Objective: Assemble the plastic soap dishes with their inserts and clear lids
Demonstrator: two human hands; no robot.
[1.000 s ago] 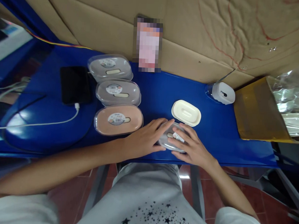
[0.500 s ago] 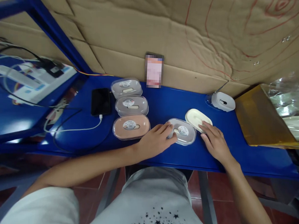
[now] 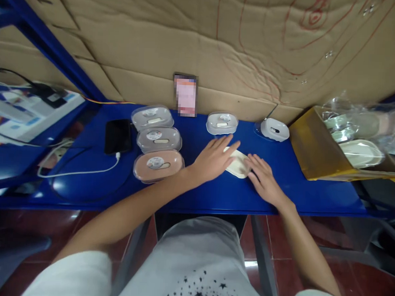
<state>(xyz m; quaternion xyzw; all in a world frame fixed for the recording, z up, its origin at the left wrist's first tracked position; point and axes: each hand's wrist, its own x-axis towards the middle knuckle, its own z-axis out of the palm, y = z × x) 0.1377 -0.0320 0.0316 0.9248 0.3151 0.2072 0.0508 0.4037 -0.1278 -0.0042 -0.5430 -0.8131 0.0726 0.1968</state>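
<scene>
A cream oval piece (image 3: 237, 166) lies on the blue table between my hands. My left hand (image 3: 215, 157) is spread at its left end, with the fingers apart. At its right end my right hand (image 3: 261, 174) has its fingers stretched out, the fingertips close to the edge. A lidded grey case with a round label (image 3: 222, 123) stands behind my left hand. To the left are a pink case (image 3: 158, 165), a grey case (image 3: 159, 139) and another grey case (image 3: 152, 117), one behind the other.
A dark phone (image 3: 118, 136) with a white cable lies at the left, near a power strip (image 3: 55, 115). A picture card (image 3: 186, 95) leans on the cardboard wall. A white roll dispenser (image 3: 274, 130) and an open cardboard box of cases (image 3: 310, 148) are at the right.
The grey case that was under my left hand now stands farther back. The cream piece has come between my hands, and my left hand's fingers have spread. The view has shifted right.
</scene>
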